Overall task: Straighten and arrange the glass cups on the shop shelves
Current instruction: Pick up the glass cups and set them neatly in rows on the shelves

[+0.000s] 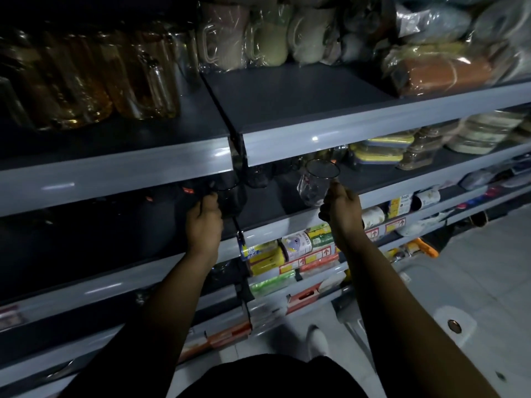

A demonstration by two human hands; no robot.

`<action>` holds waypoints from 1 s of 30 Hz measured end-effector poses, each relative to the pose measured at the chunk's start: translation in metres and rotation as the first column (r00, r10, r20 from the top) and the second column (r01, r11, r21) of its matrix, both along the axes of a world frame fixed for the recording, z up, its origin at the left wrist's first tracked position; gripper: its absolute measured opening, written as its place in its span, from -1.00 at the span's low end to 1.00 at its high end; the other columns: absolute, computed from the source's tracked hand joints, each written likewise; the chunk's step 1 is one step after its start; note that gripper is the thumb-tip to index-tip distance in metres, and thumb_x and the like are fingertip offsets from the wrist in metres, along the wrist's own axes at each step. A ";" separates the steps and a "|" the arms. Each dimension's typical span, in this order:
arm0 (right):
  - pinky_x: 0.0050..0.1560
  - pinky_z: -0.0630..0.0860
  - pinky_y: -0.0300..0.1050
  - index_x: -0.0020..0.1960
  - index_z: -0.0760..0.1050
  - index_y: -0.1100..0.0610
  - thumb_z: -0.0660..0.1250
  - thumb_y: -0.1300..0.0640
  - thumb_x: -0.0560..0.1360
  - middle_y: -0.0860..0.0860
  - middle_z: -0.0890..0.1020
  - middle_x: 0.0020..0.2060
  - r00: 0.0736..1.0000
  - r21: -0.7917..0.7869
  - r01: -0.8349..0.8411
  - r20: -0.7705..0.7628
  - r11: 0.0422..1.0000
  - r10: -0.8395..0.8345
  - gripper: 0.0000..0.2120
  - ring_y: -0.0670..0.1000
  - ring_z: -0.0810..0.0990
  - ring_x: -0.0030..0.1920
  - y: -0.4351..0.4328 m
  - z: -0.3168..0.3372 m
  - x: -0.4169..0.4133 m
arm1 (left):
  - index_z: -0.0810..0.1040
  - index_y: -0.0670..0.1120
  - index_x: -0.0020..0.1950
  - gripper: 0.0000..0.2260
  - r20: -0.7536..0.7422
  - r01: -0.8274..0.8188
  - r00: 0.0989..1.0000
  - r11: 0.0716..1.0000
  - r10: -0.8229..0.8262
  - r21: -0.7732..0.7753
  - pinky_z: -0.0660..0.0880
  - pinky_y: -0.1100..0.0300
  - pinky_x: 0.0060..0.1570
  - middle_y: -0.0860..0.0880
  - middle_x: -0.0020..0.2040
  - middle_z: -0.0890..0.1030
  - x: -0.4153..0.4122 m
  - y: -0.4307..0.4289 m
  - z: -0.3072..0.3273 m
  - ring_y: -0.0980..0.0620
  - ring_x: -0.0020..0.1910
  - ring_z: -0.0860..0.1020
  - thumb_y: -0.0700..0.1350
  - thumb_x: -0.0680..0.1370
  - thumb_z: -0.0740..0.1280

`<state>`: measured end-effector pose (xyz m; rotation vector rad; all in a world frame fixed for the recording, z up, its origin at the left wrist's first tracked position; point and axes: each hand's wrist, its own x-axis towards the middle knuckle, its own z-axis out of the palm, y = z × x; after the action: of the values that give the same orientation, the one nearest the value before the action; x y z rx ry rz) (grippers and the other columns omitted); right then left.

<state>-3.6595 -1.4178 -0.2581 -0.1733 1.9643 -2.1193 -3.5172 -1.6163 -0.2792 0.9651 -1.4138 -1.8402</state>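
A: Head view, the only one. What is each hand doing?

B: The right hand (342, 209) has its grip pinched round the lower part of a clear glass cup (316, 182), holding it tilted, mouth up and toward the camera, just above the front of the second shelf (382, 188). My guess is that it is lifted clear so it can be set down in line with the others.

A: And the left?

B: The left hand (204, 218) reaches into the darker bay of that same shelf level, fingers closed on a second glass (228, 193). Only its rim and a faint wall show. I judge the grip to be holding it, steadying or shifting it.

A: How many cups in all?

B: Two in the hands. Behind them, in the shadow by the divider, more dark glasses (258, 175) stand on the shelf; I cannot count them. On the top shelf left, a row of amber glass mugs (86, 79), four or so, blurred.

A: Anything else?

B: Three wrapped ceramic mugs (267, 38) above, and packaged rolls (296, 245) on the lower shelves, too many to count.
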 end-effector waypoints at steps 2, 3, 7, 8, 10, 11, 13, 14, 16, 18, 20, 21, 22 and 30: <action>-0.46 0.11 -0.22 -0.30 0.14 0.01 0.11 0.09 0.71 -0.08 0.17 -0.49 0.999 -0.054 -0.027 0.025 0.998 0.029 -0.60 -0.08 0.10 -0.50 -0.002 0.006 0.019 | 0.21 0.03 -0.35 -0.62 -0.022 0.022 1.000 1.000 -0.022 0.019 0.08 0.22 -0.45 0.13 -0.50 0.19 0.012 0.004 0.008 0.14 -0.52 0.14 -0.14 0.65 0.22; -0.43 0.07 -0.18 -0.30 0.13 0.00 0.12 0.10 0.70 -0.06 0.15 -0.47 0.998 -0.084 -0.038 0.052 0.996 0.042 -0.60 -0.06 0.07 -0.47 -0.003 0.008 0.028 | 0.21 0.04 -0.34 -0.62 -0.041 0.032 0.999 0.999 -0.031 0.033 0.07 0.22 -0.47 0.13 -0.50 0.18 0.018 0.005 0.012 0.14 -0.52 0.12 -0.15 0.65 0.21; -0.31 -0.04 0.01 -0.25 0.07 -0.01 0.15 0.16 0.67 -0.01 0.09 -0.41 0.984 -0.170 -0.066 0.152 0.983 0.092 -0.62 0.03 -0.03 -0.34 -0.004 0.016 0.061 | 0.18 0.04 -0.35 -0.60 -0.098 0.043 0.995 0.993 -0.033 0.106 0.07 0.24 -0.50 0.11 -0.48 0.16 0.044 0.015 0.028 0.13 -0.51 0.09 -0.15 0.64 0.22; -0.31 -0.04 0.00 -0.25 0.06 -0.01 0.15 0.16 0.67 0.00 0.08 -0.41 0.981 -0.176 -0.081 0.159 0.981 0.110 -0.61 0.02 -0.03 -0.35 -0.003 0.018 0.068 | 0.18 0.04 -0.36 -0.60 -0.099 0.037 0.995 0.992 -0.025 0.124 0.07 0.24 -0.50 0.10 -0.48 0.16 0.051 0.018 0.033 0.13 -0.51 0.09 -0.14 0.64 0.23; -0.35 -0.04 -0.05 -0.31 0.08 -0.02 0.15 0.16 0.67 -0.03 0.09 -0.44 0.975 -0.188 -0.133 0.153 0.973 0.163 -0.58 -0.02 -0.01 -0.41 -0.001 0.021 0.080 | 0.20 0.04 -0.36 -0.60 -0.111 0.014 0.994 0.987 0.003 0.159 0.08 0.24 -0.50 0.11 -0.48 0.17 0.065 0.026 0.040 0.14 -0.52 0.10 -0.12 0.64 0.25; -0.37 -0.03 -0.07 -0.34 0.10 -0.02 0.15 0.16 0.67 -0.05 0.10 -0.45 0.970 -0.195 -0.165 0.147 0.967 0.195 -0.56 -0.03 0.00 -0.44 0.000 0.024 0.086 | 0.21 0.04 -0.36 -0.60 -0.123 0.004 0.992 0.985 0.017 0.171 0.07 0.24 -0.49 0.11 -0.48 0.18 0.073 0.030 0.043 0.14 -0.53 0.11 -0.11 0.64 0.26; -0.37 -0.03 -0.06 -0.38 0.15 -0.01 0.16 0.17 0.67 -0.06 0.13 -0.48 0.954 -0.210 -0.223 0.151 0.952 0.257 -0.54 -0.04 0.03 -0.46 0.003 0.029 0.098 | 0.24 0.05 -0.35 -0.62 -0.142 -0.023 0.989 0.983 0.049 0.182 0.05 0.24 -0.49 0.12 -0.49 0.19 0.089 0.040 0.049 0.15 -0.54 0.12 -0.10 0.64 0.26; -0.35 -0.03 -0.04 -0.38 0.17 -0.01 0.16 0.18 0.67 -0.06 0.15 -0.48 0.944 -0.215 -0.254 0.159 0.943 0.290 -0.55 -0.03 0.03 -0.45 0.003 0.031 0.104 | 0.24 0.05 -0.35 -0.62 -0.144 -0.043 0.987 0.981 0.071 0.189 0.06 0.25 -0.51 0.11 -0.49 0.20 0.097 0.046 0.053 0.16 -0.56 0.13 -0.09 0.64 0.26; -0.32 -0.04 0.00 -0.36 0.18 0.01 0.17 0.17 0.66 -0.04 0.15 -0.45 0.917 -0.219 -0.316 0.178 0.923 0.356 -0.57 0.01 0.00 -0.38 0.005 0.034 0.116 | 0.26 0.03 -0.33 -0.64 -0.114 -0.096 0.986 0.969 0.125 0.229 0.12 0.31 -0.58 0.12 -0.53 0.24 0.116 0.056 0.061 0.17 -0.61 0.19 -0.07 0.66 0.23; -0.29 -0.04 0.03 -0.34 0.18 0.03 0.16 0.17 0.67 -0.03 0.14 -0.44 0.890 -0.239 -0.362 0.199 0.901 0.410 -0.58 0.04 -0.01 -0.35 0.005 0.035 0.131 | 0.32 0.01 -0.28 -0.67 -0.098 -0.152 0.979 0.964 0.177 0.220 0.25 0.35 -0.59 0.11 -0.57 0.33 0.138 0.065 0.067 0.19 -0.63 0.30 -0.06 0.69 0.17; -0.27 -0.05 0.04 -0.37 0.19 0.03 0.16 0.17 0.67 -0.04 0.15 -0.45 0.868 -0.239 -0.394 0.222 0.888 0.445 -0.56 0.02 0.01 -0.38 0.004 0.038 0.147 | 0.35 0.02 -0.33 -0.64 -0.053 -0.214 0.973 0.968 0.223 0.130 0.24 0.29 -0.53 0.09 -0.54 0.34 0.162 0.072 0.068 0.14 -0.58 0.30 -0.05 0.69 0.19; -0.28 -0.04 0.04 -0.39 0.20 0.03 0.17 0.17 0.67 -0.04 0.17 -0.47 0.859 -0.235 -0.407 0.231 0.883 0.457 -0.55 0.01 0.05 -0.41 0.002 0.039 0.156 | 0.33 0.04 -0.38 -0.60 -0.045 -0.234 0.970 0.967 0.239 0.097 0.20 0.26 -0.49 0.07 -0.52 0.31 0.176 0.074 0.067 0.11 -0.54 0.26 -0.04 0.68 0.21; -0.30 -0.03 0.01 -0.40 0.21 0.03 0.17 0.17 0.67 -0.05 0.19 -0.49 0.850 -0.234 -0.418 0.239 0.878 0.469 -0.54 -0.01 0.08 -0.45 -0.001 0.041 0.165 | 0.32 0.05 -0.41 -0.57 -0.045 -0.249 0.966 0.965 0.253 0.079 0.19 0.23 -0.45 0.06 -0.50 0.30 0.189 0.076 0.068 0.10 -0.51 0.24 -0.03 0.68 0.23; -0.31 0.01 0.00 -0.35 0.22 0.07 0.15 0.20 0.67 -0.06 0.24 -0.51 0.788 -0.212 -0.533 0.227 0.819 0.572 -0.59 -0.04 0.16 -0.51 -0.040 0.050 0.246 | 0.49 -0.07 -0.01 -0.84 -0.052 -0.381 0.922 0.923 0.384 0.061 0.31 0.17 -0.39 -0.16 -0.28 0.38 0.286 0.068 0.071 0.03 -0.40 0.35 0.00 0.65 0.25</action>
<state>-3.4136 -1.4578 -0.2081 -0.3977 1.3801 -1.7630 -3.2310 -1.5486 -0.2084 1.1098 -1.0552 -1.6022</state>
